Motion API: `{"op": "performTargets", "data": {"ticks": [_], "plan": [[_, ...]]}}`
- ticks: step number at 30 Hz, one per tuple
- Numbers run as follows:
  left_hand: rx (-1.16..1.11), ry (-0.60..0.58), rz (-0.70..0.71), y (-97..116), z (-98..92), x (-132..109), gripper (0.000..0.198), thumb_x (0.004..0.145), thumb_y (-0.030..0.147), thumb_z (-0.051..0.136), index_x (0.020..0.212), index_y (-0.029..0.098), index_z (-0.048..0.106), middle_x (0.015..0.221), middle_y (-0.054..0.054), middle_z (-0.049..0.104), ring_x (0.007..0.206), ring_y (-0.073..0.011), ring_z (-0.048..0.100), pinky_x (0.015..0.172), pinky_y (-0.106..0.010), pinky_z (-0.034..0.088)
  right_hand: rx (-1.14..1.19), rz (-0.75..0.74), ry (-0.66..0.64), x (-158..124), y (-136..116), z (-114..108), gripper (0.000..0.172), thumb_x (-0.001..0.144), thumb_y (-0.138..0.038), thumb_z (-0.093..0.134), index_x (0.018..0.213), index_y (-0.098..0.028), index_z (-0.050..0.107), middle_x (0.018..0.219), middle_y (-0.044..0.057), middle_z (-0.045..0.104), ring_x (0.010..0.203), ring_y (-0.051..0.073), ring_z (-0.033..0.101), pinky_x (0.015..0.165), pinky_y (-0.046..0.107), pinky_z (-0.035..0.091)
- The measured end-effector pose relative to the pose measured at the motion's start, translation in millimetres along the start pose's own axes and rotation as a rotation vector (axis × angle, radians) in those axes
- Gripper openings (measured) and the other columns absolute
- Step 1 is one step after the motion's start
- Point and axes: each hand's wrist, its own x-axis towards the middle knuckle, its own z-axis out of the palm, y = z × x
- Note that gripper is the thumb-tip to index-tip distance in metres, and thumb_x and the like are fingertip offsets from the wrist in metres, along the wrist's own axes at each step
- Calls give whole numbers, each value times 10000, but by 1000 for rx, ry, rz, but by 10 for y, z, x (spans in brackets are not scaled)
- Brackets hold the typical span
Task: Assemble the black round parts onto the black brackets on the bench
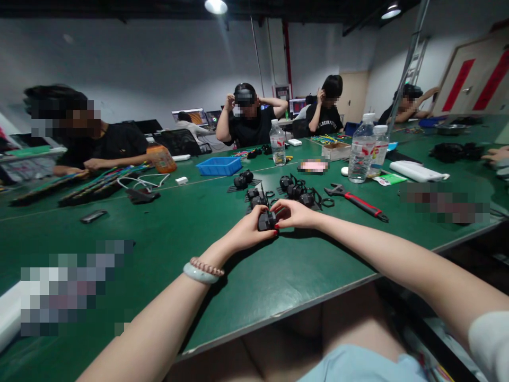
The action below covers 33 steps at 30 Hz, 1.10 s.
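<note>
A small black plastic fitting [265, 220] is held just above the green table [318, 265], between my two hands. My left hand [248, 227] is closed round its left side, thumb and fingers on the body. From the right, the bent fingertips of my right hand [297, 214] pinch a ring-like part on the fitting's right end. Just beyond my hands lie several similar black fittings [295, 190], and a loose black ring nut [328, 202] is to their right. An adjustable wrench [360, 204] with a red and black handle lies right of these.
A blue tray [219, 166], an orange drink bottle [161, 156] and clear water bottles [362, 151] stand farther back. Wire bundles [103, 183] lie at left, near a co-worker's arm. A white power bank [417, 171] is at right. Several people sit across the table.
</note>
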Motion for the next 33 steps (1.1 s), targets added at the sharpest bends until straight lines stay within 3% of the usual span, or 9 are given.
{"op": "performTargets", "data": {"ticks": [14, 33], "plan": [[-16, 15, -12, 19, -11, 12, 577, 594, 431, 544, 1075, 170, 364, 913, -44, 533, 787, -182, 521, 668, -280, 402, -139, -114, 49, -1, -59, 17, 374, 552, -182, 611, 901, -141, 482, 824, 24, 535, 750, 115, 536, 658, 250, 457], [-10, 12, -18, -2, 4, 8, 587, 597, 441, 541, 1085, 172, 357, 898, -37, 528, 771, -174, 515, 657, -270, 397, -161, -113, 44, -10, -39, 24, 368, 563, -200, 616, 892, -145, 458, 822, 23, 551, 747, 122, 550, 665, 272, 456]]}}
